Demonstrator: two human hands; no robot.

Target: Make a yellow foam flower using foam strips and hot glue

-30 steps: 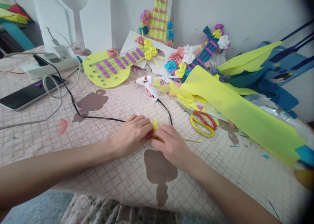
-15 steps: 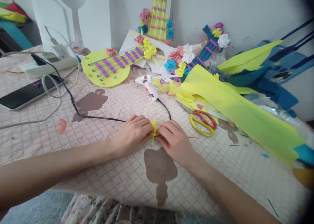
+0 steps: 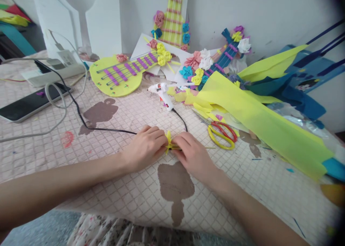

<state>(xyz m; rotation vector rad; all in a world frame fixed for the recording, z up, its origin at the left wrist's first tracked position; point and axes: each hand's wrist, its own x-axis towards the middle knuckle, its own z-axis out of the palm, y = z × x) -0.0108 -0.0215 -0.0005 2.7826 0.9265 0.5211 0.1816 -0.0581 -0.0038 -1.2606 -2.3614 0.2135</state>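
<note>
Yellow paper flower (image 3: 169, 142), seen from the head camera low over the desk (image 3: 121, 188), is pinched between left hand (image 3: 145, 149) and right hand (image 3: 192, 156), each grip closed on it. Squeezing too hard could crush its petals or snap the thin stick (image 3: 208, 147).

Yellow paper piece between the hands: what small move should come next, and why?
Probably pinch the yellow paper piece tighter onto the thin stick. The left hand and right hand grip it from either side, its tips splay upward between the fingers, and the glue gun lies apart behind them.
</note>
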